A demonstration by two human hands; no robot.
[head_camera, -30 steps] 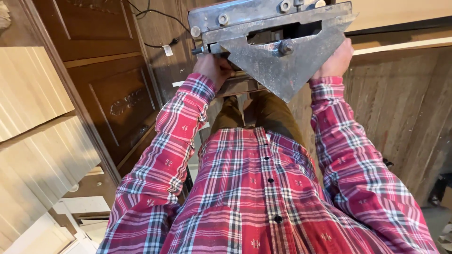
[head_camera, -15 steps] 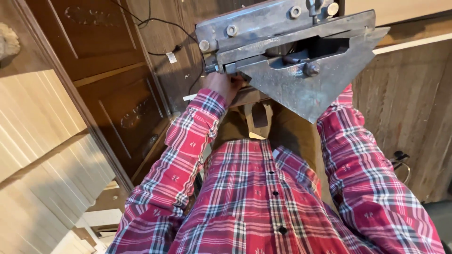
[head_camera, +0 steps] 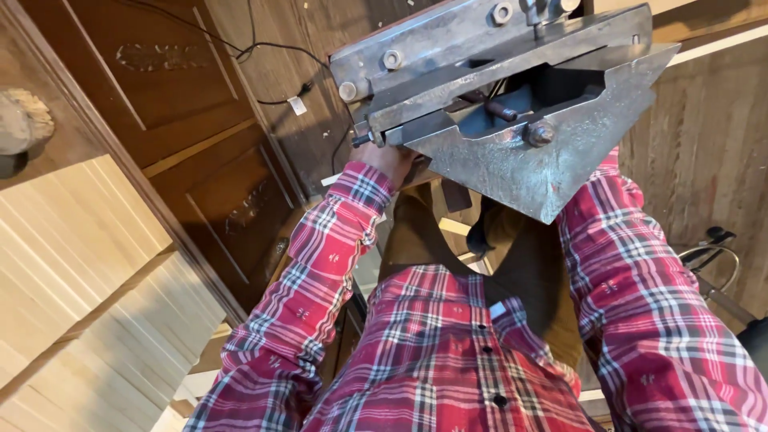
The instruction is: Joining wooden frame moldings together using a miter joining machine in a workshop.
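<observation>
A heavy grey metal jig [head_camera: 512, 104] is being carried high in front of the chest. The left hand [head_camera: 392, 160] is tucked under its left end — grip can't be told — and the right hand is hidden behind the plate. A slip could drop it toward the legs — sharp corner, real weight.

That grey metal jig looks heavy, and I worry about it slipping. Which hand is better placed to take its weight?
Probably the left hand: it visibly grips the metal jig under its left end. The right hand is hidden behind the jig, so its hold cannot be judged.
</observation>
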